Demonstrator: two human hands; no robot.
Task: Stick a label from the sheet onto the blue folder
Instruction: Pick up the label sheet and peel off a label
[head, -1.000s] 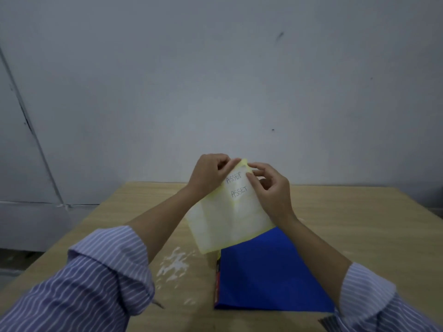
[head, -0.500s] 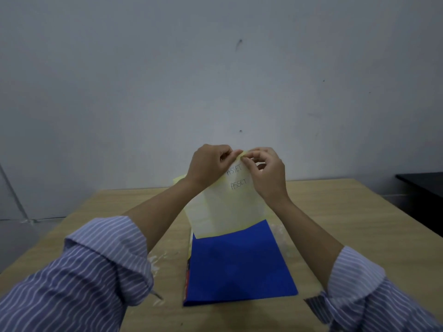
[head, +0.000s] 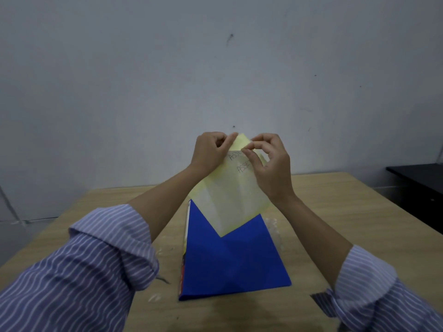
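A blue folder [head: 227,257] lies flat on the wooden table, red and yellow edging along its left side. Above it I hold up a pale yellow label sheet [head: 233,200] with handwritten "ASSET" labels near its top. My left hand [head: 211,152] pinches the sheet's top left corner. My right hand [head: 268,164] pinches at the top edge with thumb and forefinger, its fingers covering part of the writing. Whether a label has lifted off the backing, I cannot tell.
The wooden table [head: 347,212] stands against a grey wall. White smears mark the tabletop to the left of the folder [head: 155,297] and near its right edge. A dark piece of furniture [head: 417,183] stands off to the right.
The view swung left, bringing the folder to centre. Both hands rose with the sheet, and my right fingers shifted onto its top edge.
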